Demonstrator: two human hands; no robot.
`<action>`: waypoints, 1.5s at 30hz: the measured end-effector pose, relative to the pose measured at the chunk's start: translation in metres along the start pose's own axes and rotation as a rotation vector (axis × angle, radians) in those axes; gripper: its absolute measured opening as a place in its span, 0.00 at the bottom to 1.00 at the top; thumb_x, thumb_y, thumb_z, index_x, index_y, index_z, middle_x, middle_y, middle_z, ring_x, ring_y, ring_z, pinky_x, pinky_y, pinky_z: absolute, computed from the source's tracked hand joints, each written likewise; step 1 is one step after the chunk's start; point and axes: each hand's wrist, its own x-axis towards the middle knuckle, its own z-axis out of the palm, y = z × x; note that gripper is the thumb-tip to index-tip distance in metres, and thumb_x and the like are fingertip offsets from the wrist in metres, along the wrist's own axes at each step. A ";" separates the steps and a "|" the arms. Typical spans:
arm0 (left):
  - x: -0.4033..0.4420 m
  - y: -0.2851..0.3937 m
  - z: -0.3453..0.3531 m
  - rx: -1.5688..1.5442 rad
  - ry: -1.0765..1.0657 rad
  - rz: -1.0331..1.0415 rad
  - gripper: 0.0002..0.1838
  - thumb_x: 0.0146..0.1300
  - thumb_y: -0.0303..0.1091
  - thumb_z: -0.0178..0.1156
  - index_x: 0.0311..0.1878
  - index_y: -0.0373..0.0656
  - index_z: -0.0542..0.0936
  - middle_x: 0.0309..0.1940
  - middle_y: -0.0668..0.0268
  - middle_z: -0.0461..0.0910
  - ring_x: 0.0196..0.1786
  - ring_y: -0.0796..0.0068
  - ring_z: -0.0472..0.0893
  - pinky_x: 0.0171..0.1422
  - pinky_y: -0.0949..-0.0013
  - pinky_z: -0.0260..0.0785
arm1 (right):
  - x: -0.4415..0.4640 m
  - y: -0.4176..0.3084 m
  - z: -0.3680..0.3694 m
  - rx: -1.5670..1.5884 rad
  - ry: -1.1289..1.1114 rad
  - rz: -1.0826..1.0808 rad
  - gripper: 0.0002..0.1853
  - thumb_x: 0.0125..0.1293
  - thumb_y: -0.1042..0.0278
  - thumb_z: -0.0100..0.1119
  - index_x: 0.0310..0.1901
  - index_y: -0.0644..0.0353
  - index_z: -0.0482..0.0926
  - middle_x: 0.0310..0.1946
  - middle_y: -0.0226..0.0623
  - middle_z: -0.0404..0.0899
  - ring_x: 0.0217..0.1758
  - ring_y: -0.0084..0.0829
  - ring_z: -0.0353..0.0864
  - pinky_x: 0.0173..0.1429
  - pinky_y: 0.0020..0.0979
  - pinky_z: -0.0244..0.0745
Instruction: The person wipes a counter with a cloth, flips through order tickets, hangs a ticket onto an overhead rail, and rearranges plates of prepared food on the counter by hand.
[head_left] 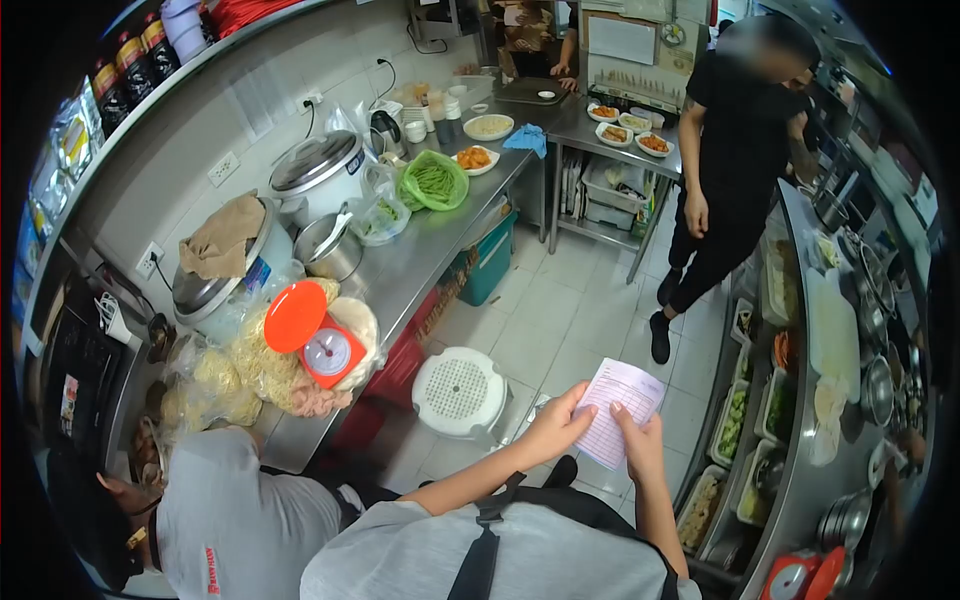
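Observation:
Both hands hold a pale pink printed order slip [619, 400] in front of my body, above the tiled floor. My left hand [563, 422] pinches its left edge between thumb and fingers. On the lower right edge, my right hand [638, 440] grips with the thumb lying flat across the printed face. The slip is tilted up toward me, and its print is too small to read. Whatever lies behind it is hidden.
A white plastic stool [460, 392] stands left of my hands. The steel counter [425, 255] carries a red scale [330, 352], noodles and green beans [434, 183]. A person in black [742, 120] stands ahead; another in grey [235, 510] bends at left. Food trays [735, 425] line the right.

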 end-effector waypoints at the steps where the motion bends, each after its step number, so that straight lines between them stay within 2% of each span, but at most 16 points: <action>1: 0.015 0.007 -0.002 0.050 0.024 0.014 0.18 0.65 0.31 0.52 0.57 0.36 0.68 0.41 0.52 0.79 0.44 0.66 0.79 0.49 0.69 0.69 | 0.016 -0.007 -0.001 0.022 -0.020 -0.013 0.14 0.61 0.69 0.61 0.46 0.68 0.77 0.39 0.37 0.81 0.40 0.24 0.79 0.45 0.26 0.74; 4: 0.057 0.024 -0.013 0.132 0.033 -0.033 0.22 0.67 0.30 0.51 0.63 0.37 0.64 0.45 0.57 0.78 0.48 0.73 0.77 0.53 0.70 0.68 | 0.067 -0.021 -0.003 0.024 -0.123 -0.003 0.14 0.61 0.69 0.61 0.46 0.68 0.78 0.39 0.36 0.81 0.39 0.24 0.79 0.44 0.26 0.74; 10: 0.109 0.012 -0.025 0.242 0.272 0.091 0.34 0.64 0.27 0.48 0.73 0.43 0.49 0.59 0.45 0.69 0.56 0.51 0.75 0.57 0.62 0.66 | 0.150 -0.021 0.018 0.062 -0.258 0.085 0.13 0.61 0.71 0.61 0.46 0.68 0.78 0.39 0.36 0.81 0.39 0.24 0.80 0.44 0.25 0.75; 13: 0.140 -0.007 -0.048 0.317 0.312 0.025 0.37 0.64 0.24 0.47 0.74 0.47 0.46 0.59 0.46 0.68 0.57 0.51 0.73 0.59 0.63 0.64 | 0.201 -0.019 0.028 0.098 -0.258 0.097 0.12 0.61 0.72 0.61 0.45 0.68 0.78 0.39 0.36 0.81 0.39 0.24 0.80 0.43 0.25 0.75; 14: 0.153 -0.011 -0.054 0.294 0.362 0.064 0.34 0.65 0.24 0.50 0.73 0.50 0.53 0.53 0.52 0.73 0.47 0.65 0.76 0.52 0.72 0.66 | 0.219 -0.019 0.032 0.104 -0.252 0.106 0.12 0.60 0.72 0.61 0.45 0.68 0.78 0.39 0.36 0.81 0.39 0.24 0.80 0.43 0.25 0.76; 17: 0.195 -0.035 -0.092 0.448 0.183 0.017 0.27 0.64 0.22 0.49 0.68 0.48 0.65 0.50 0.56 0.74 0.43 0.71 0.76 0.48 0.74 0.66 | 0.276 -0.021 0.051 0.106 -0.292 0.105 0.12 0.60 0.73 0.61 0.45 0.68 0.78 0.39 0.37 0.81 0.39 0.24 0.80 0.43 0.25 0.76; 18: 0.216 -0.036 -0.099 0.389 0.280 0.229 0.19 0.63 0.21 0.48 0.56 0.43 0.77 0.42 0.61 0.76 0.38 0.75 0.75 0.44 0.76 0.65 | 0.299 -0.020 0.057 0.097 -0.320 0.098 0.12 0.60 0.73 0.62 0.45 0.68 0.78 0.39 0.37 0.81 0.39 0.24 0.80 0.44 0.26 0.76; 22: 0.301 -0.046 -0.164 0.204 0.293 0.077 0.10 0.66 0.23 0.48 0.45 0.42 0.79 0.24 0.69 0.73 0.28 0.82 0.72 0.33 0.77 0.64 | 0.397 -0.030 0.098 0.082 -0.347 0.084 0.13 0.60 0.74 0.61 0.46 0.68 0.77 0.39 0.37 0.81 0.40 0.24 0.80 0.46 0.26 0.75; 25: 0.363 -0.030 -0.223 0.294 0.298 0.036 0.10 0.67 0.25 0.48 0.47 0.44 0.77 0.23 0.70 0.73 0.25 0.85 0.70 0.30 0.78 0.63 | 0.468 -0.051 0.135 0.041 -0.359 0.022 0.14 0.60 0.75 0.61 0.47 0.68 0.76 0.41 0.37 0.81 0.42 0.24 0.79 0.48 0.26 0.74; 26: 0.382 -0.031 -0.248 0.349 0.271 -0.017 0.10 0.67 0.26 0.48 0.48 0.44 0.76 0.23 0.70 0.72 0.26 0.85 0.70 0.30 0.78 0.63 | 0.494 -0.058 0.145 0.028 -0.358 -0.017 0.14 0.60 0.75 0.61 0.48 0.68 0.76 0.41 0.37 0.81 0.43 0.24 0.79 0.48 0.26 0.74; 27: 0.404 -0.029 -0.272 0.404 0.325 0.072 0.09 0.67 0.27 0.49 0.48 0.46 0.76 0.29 0.58 0.78 0.27 0.70 0.77 0.34 0.69 0.69 | 0.521 -0.063 0.152 0.030 -0.383 -0.132 0.14 0.61 0.75 0.59 0.49 0.66 0.76 0.40 0.33 0.79 0.42 0.20 0.77 0.45 0.23 0.72; 31: 0.495 -0.013 -0.377 0.669 0.552 0.152 0.12 0.62 0.26 0.49 0.49 0.38 0.73 0.32 0.51 0.78 0.36 0.52 0.80 0.40 0.60 0.71 | 0.600 -0.095 0.148 -0.001 -0.259 -0.207 0.14 0.64 0.72 0.56 0.51 0.61 0.76 0.35 0.24 0.76 0.36 0.15 0.71 0.38 0.19 0.68; 37: 0.641 0.083 -0.519 0.740 0.821 0.365 0.17 0.64 0.31 0.49 0.56 0.44 0.72 0.23 0.56 0.76 0.22 0.65 0.74 0.32 0.64 0.68 | 0.727 -0.102 0.123 0.043 -0.130 -0.091 0.15 0.66 0.67 0.56 0.53 0.60 0.75 0.33 0.24 0.75 0.32 0.13 0.70 0.37 0.17 0.67; 40: 0.713 0.107 -0.590 0.994 0.987 0.513 0.19 0.61 0.29 0.49 0.57 0.47 0.72 0.29 0.48 0.79 0.30 0.51 0.79 0.39 0.55 0.70 | 0.786 -0.107 0.128 0.094 -0.184 -0.103 0.15 0.66 0.66 0.56 0.52 0.61 0.75 0.33 0.25 0.75 0.32 0.14 0.70 0.37 0.18 0.67; 43: 0.766 0.140 -0.631 1.097 1.135 0.414 0.20 0.60 0.28 0.48 0.57 0.48 0.72 0.34 0.45 0.80 0.37 0.45 0.80 0.45 0.50 0.69 | 0.848 -0.106 0.137 0.102 -0.286 -0.123 0.15 0.67 0.66 0.54 0.52 0.63 0.74 0.31 0.26 0.74 0.31 0.15 0.70 0.36 0.18 0.67; 45: 0.795 0.160 -0.664 1.324 1.286 0.536 0.20 0.60 0.28 0.49 0.58 0.47 0.72 0.27 0.52 0.80 0.26 0.60 0.79 0.34 0.59 0.71 | 0.879 -0.103 0.145 0.098 -0.367 -0.110 0.14 0.68 0.67 0.53 0.51 0.64 0.75 0.31 0.27 0.74 0.30 0.15 0.70 0.36 0.18 0.67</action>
